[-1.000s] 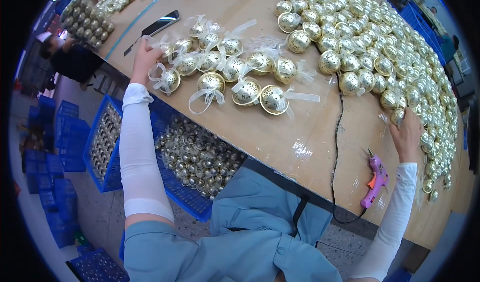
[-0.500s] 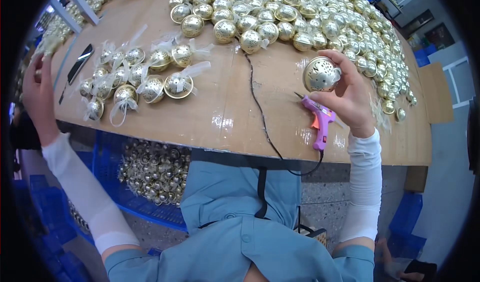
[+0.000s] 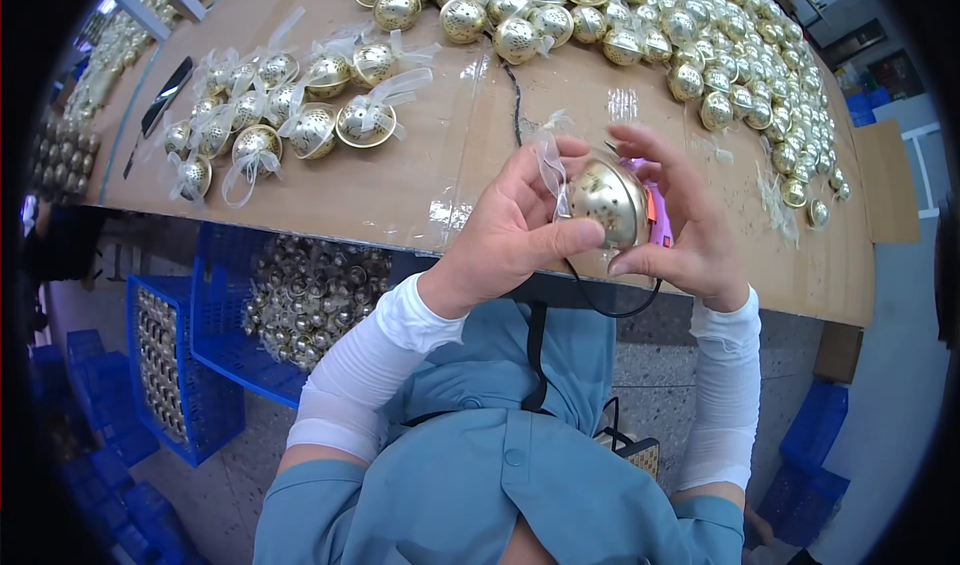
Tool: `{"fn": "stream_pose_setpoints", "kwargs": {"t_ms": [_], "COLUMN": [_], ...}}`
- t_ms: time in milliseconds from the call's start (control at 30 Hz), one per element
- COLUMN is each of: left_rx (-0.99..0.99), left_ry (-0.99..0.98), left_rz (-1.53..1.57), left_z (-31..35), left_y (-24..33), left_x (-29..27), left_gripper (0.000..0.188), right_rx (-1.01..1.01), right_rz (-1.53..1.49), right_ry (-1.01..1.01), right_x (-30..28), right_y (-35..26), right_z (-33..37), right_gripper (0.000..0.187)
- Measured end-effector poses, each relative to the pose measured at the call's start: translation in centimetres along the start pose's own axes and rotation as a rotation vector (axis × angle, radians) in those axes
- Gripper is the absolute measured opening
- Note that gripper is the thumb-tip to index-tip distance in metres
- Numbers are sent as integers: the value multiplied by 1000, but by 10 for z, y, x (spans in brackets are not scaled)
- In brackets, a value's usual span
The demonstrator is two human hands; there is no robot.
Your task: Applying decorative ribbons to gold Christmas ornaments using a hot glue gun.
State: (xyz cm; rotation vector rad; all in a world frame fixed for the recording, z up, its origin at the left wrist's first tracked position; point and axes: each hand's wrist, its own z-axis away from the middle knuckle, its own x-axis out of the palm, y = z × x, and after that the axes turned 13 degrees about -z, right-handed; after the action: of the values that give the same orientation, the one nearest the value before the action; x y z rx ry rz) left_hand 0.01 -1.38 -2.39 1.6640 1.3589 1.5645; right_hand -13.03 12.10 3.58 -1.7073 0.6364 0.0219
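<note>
A gold perforated ball ornament (image 3: 603, 201) with a rim is held up between my two hands, over the front of the table. My left hand (image 3: 510, 227) grips it from the left, thumb across its lower side. A sheer white ribbon (image 3: 549, 165) stands up by the left fingers. On the other side, my right hand (image 3: 695, 220) curves round the ball, thumb at its lower right edge and fingers above. Behind the ball and right hand, a purple glue gun (image 3: 661, 233) lies on the table, mostly hidden.
Ribboned gold balls (image 3: 257, 150) stand in a group at the left, beside a black phone (image 3: 167, 95). A large heap of gold balls (image 3: 690, 25) covers the far right of the cardboard-topped table (image 3: 440, 180). A dark cord (image 3: 517, 100) crosses it. Blue crates (image 3: 215, 405) of balls stand below.
My left hand has come from the far left to the ball. My right hand has moved slightly down and left with it, now covering much of the glue gun.
</note>
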Motion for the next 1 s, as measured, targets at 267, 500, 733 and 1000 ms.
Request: {"fn": "stream_pose_setpoints", "kwargs": {"t_ms": [267,500,733,1000], "left_rx": [-142,113,210,-355], "left_ry": [97,517,-128,-285], "left_rz": [-32,-583,-987,-575], "left_z": [12,26,6,2], "left_y": [13,27,47,27], "left_x": [-13,-35,-6,-15], "left_gripper": [42,33,26,18], "right_rx": [-139,-45,-99,-13], "right_rz": [-330,-301,-5,-93], "right_ry": [-62,-21,-168,-212], "right_x": [4,-9,-10,-12], "right_y": [17,16,0,5], "right_z": [13,20,13,20], "right_gripper": [79,74,74,75]}}
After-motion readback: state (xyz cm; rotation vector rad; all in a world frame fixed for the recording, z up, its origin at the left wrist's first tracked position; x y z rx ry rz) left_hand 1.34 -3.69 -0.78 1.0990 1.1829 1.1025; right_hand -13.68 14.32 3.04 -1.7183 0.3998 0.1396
